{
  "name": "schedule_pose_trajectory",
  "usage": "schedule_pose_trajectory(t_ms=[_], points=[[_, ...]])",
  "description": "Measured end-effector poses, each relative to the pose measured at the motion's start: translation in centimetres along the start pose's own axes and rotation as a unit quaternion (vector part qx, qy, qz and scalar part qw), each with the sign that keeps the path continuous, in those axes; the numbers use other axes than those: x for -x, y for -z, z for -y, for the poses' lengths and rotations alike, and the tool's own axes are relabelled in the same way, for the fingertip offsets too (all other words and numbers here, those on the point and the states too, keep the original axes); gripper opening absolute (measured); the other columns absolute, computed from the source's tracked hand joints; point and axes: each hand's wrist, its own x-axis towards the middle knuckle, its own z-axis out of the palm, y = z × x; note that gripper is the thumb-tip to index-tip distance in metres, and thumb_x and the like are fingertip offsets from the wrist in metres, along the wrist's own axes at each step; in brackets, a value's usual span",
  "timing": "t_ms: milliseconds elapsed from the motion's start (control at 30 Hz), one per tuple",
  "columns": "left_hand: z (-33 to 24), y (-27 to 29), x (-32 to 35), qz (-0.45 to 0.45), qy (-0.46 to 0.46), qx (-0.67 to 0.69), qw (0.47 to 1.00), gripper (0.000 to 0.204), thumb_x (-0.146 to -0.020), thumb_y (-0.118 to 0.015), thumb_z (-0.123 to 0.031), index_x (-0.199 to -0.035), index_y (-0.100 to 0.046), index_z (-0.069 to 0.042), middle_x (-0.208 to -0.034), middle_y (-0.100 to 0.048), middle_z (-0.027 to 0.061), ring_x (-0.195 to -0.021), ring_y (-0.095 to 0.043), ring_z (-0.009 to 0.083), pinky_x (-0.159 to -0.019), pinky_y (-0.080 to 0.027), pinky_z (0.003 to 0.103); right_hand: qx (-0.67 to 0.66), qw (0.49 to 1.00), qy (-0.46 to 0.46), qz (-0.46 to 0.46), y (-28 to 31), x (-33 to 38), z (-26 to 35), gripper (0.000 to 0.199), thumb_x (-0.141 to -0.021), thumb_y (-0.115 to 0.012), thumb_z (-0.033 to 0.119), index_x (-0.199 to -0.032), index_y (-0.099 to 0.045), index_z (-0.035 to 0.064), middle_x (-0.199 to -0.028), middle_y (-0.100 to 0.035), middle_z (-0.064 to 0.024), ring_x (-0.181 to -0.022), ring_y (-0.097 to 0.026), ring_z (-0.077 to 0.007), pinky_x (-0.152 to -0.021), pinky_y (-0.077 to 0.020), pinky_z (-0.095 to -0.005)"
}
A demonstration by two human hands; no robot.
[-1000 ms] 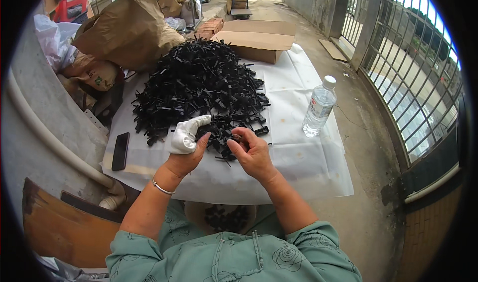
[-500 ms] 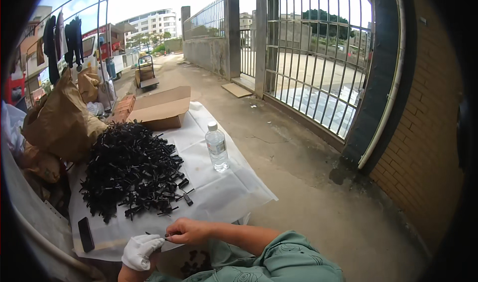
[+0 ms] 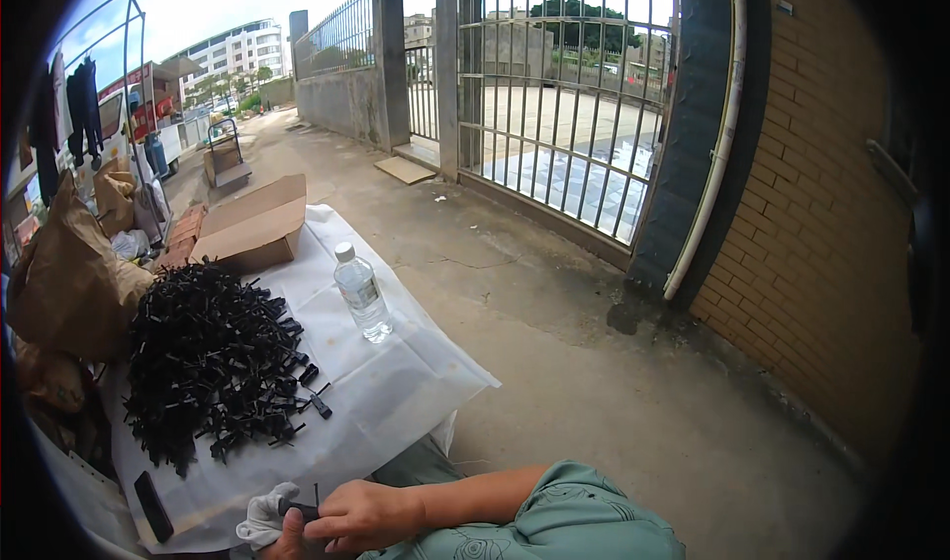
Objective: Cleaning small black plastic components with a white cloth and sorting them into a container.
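My left hand (image 3: 263, 522), in a white glove with the thumb showing bare, is at the near edge of the table. Between it and my bare right hand (image 3: 368, 516) is a small black plastic part (image 3: 299, 509) with a thin stem sticking up. Both hands are closed on this part, the right one's fingers pressing from the side. Just beyond them spreads a large heap of similar black plastic parts (image 3: 213, 362). A single black part (image 3: 321, 405) lies at the heap's near right edge.
A white sheet (image 3: 396, 392) covers the table. On it stand a clear water bottle (image 3: 364, 298) and an open cardboard box (image 3: 252, 229); a black phone (image 3: 152, 506) lies near left. Brown paper bags (image 3: 64, 283) crowd the left. A barred gate (image 3: 564, 105) stands beyond the concrete ground.
My view has swung to the right, so the table sits further left. My hands have drawn closer together, and the black part now shows more clearly between them.
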Motion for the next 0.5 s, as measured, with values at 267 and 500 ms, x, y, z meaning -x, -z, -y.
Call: schedule_pose_trajectory(t_ms=[267, 500], points=[[8.6, 1.4, 1.3, 0.073, -0.106, -0.142, 0.981, 0.042, -0.09, -0.052, -0.016, -0.128, -0.042, 0.001, -0.122, -0.052, 0.0157, -0.11, -0.052, 0.0307, -0.089, -0.042, 0.035, 0.125, 0.99, 0.045, -0.057, -1.2, -1.1, 0.6, 0.016, -0.074, -0.061, 0.014, -0.077, -0.048, 0.0062, -0.064, -0.046, -0.0085, -0.055, -0.05, -0.0277, -0.049, -0.0409, -0.0366], [1.4, -0.9, 1.6, 0.015, 0.104, 0.321, 0.941, 0.023, -0.089, -0.047, -0.005, -0.111, -0.05, -0.003, -0.109, -0.056, 0.0077, -0.1, -0.054, 0.0147, -0.084, -0.044, 0.025, -0.064, 0.953, -0.273, -0.117, -3.0, -0.9, -0.8, 0.017, -0.079, -0.063, 0.013, -0.082, -0.051, 0.0019, -0.067, -0.053, -0.0128, -0.055, -0.051, -0.0231, -0.052, -0.0421, -0.0319]])
